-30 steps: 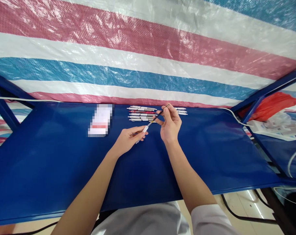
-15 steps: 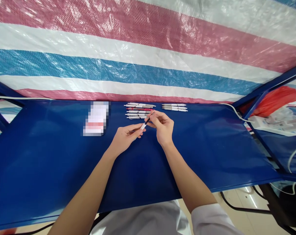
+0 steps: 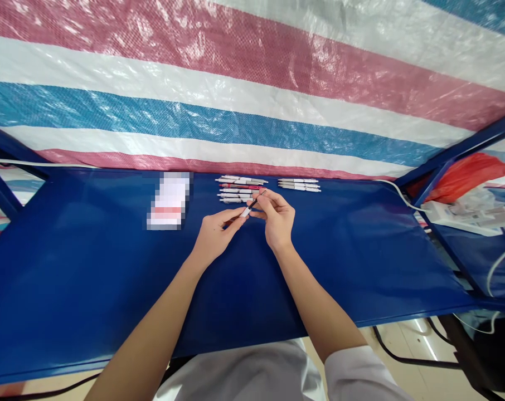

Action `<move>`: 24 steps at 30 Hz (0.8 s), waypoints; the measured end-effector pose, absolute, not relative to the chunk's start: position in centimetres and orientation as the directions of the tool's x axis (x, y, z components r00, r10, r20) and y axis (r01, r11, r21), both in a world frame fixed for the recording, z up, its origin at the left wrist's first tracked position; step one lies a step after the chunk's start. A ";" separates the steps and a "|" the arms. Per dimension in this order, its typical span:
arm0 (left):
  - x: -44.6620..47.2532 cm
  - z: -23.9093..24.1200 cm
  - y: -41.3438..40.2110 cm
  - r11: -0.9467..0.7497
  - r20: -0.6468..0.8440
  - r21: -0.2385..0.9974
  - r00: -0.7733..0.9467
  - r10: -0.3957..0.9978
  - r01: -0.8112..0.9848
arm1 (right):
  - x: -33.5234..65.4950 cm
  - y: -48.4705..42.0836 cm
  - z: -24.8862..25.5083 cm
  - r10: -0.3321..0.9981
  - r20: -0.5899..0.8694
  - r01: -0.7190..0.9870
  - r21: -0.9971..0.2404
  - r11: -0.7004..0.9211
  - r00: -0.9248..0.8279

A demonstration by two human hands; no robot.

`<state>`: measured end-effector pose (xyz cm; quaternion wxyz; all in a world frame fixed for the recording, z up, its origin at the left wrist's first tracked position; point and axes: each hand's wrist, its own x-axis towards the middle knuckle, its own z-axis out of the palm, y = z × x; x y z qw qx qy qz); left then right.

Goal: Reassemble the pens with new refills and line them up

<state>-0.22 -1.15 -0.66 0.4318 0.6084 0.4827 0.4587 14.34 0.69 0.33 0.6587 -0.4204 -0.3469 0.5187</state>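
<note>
Above the blue table, a pen (image 3: 246, 212) with a white barrel and a dark upper part slants between my hands. My left hand (image 3: 215, 233) is closed on the white barrel, thumb and fingers pinching it. At the dark end, the fingertips of my right hand (image 3: 279, 220) pinch the pen; its very tip is too small to make out. Just beyond lies a row of several pens (image 3: 236, 195), mostly white, one of them red, partly hidden by my right fingers. A smaller group of white pens (image 3: 299, 185) lies to the right.
A pixelated white sheet or packet (image 3: 169, 201) lies left on the blue table (image 3: 110, 289). A striped tarpaulin (image 3: 219, 111) hangs behind. At right are a blue frame post, a white cable, a red plastic bag (image 3: 470, 175) and a white tray (image 3: 461, 218).
The view has shifted slightly. Both hands keep their hold on the pen, with the left fingers drawn in a little around the barrel.
</note>
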 end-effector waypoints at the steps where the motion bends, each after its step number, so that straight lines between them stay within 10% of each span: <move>1: -0.2 -0.8 -1.2 -0.168 0.149 0.966 0.111 0.983 0.197 | 14.3 0.7 0.3 0.975 0.014 -0.388 -0.916 0.102 0.223; 18: -0.1 -0.5 -1.1 -0.159 0.164 0.958 -0.001 0.986 0.239 | 14.8 1.6 0.1 0.986 -0.019 -0.326 -0.945 0.036 0.166; 24: -0.6 -0.5 -0.7 -0.075 0.087 0.980 -0.054 0.995 0.184 | 17.6 2.2 -0.2 0.992 0.095 0.006 -0.995 0.095 0.088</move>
